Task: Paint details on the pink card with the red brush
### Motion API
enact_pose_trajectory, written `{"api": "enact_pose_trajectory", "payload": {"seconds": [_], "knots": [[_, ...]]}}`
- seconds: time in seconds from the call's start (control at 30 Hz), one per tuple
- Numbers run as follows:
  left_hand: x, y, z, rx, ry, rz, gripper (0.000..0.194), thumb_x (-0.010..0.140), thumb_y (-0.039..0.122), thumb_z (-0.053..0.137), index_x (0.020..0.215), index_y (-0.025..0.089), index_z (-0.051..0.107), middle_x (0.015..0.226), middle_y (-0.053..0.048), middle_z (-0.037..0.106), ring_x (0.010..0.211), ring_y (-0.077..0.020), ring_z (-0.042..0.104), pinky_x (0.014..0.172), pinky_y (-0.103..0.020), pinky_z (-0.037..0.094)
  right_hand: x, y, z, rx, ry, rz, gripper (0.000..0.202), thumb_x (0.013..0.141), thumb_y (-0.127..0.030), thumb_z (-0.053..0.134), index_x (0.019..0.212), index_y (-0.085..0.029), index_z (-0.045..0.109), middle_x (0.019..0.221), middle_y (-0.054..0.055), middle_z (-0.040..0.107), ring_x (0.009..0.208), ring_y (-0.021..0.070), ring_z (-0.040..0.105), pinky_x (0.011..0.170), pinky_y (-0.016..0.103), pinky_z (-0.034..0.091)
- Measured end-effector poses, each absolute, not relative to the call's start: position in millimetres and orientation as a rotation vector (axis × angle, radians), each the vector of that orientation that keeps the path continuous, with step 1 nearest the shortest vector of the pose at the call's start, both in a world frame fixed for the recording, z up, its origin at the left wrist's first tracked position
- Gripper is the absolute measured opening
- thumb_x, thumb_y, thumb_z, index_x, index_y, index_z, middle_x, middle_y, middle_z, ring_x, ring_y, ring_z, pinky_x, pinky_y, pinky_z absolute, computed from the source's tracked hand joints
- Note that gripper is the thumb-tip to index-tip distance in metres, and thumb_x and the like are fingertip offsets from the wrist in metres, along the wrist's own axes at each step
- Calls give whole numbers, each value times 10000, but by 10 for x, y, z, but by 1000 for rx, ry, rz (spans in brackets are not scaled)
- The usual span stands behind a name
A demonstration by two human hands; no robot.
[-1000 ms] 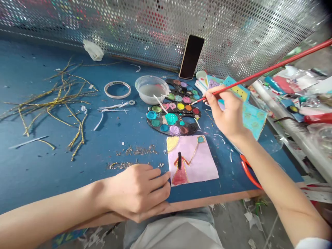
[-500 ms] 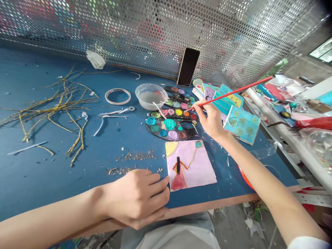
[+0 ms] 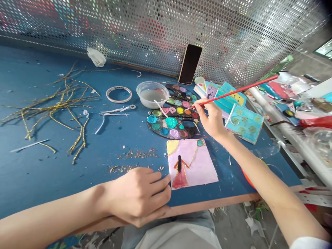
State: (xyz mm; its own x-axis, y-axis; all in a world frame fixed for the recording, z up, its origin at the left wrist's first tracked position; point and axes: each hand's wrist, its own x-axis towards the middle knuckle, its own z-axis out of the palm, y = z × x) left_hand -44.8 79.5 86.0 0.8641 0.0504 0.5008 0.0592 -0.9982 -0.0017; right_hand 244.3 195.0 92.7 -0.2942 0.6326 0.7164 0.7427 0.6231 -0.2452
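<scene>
My right hand (image 3: pixel 211 119) pinches a long red paintbrush (image 3: pixel 241 89) close to its tip. The tip is at the black paint palette (image 3: pixel 153 133), beside the yellow and orange wells; whether it touches paint I cannot tell. My left hand (image 3: pixel 141 195) rests at the table's front edge with loosely bent fingers, slightly apart, and no object shows in it. Its fingertips reach the left edge of a small painted panel (image 3: pixel 199 166). On that pink panel are a figure in a red dress, a yellow corner and a teal kite on a gold line.
A bowl of cloudy water (image 3: pixel 151 98) stands behind the palette. Leftward lie a tape roll (image 3: pixel 118 95), white strips and gold twisted cords (image 3: pixel 59 103). A phone (image 3: pixel 190 64) leans on the perforated metal screen (image 3: pixel 145 31). Painted panels (image 3: pixel 245 122) lie right.
The view has shifted slightly. My right hand keeps the paintbrush over the palette, and my left hand stays beside the panel.
</scene>
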Motion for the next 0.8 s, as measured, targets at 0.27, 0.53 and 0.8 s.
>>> {"api": "enact_pose_trajectory", "payload": {"seconds": [0.27,0.53,0.8], "knots": [[-443,788,865,-2998,-89,-821,242,853,345,545,887,137,664,917,-84,745,576,-157,579,455,-303,445,2427,1933,927,-1072,-2030,-172,187,985,-291,440,919,-200,589,925,59,699,862,170,649,778,316,501],[-446,790,858,-3007,-92,-810,247,846,355,563,890,133,661,926,-89,745,573,-163,571,448,-309,435,2409,1906,913,-982,-2173,-365,151,970,-229,457,941,-191,600,862,61,703,820,195,645,764,352,515],[-452,785,857,-3001,-98,-806,251,851,366,560,902,140,657,933,-81,744,580,-158,571,451,-303,412,2423,1849,983,-972,-2196,-435,108,964,-226,476,951,-212,583,878,50,699,827,197,644,748,361,521]]}}
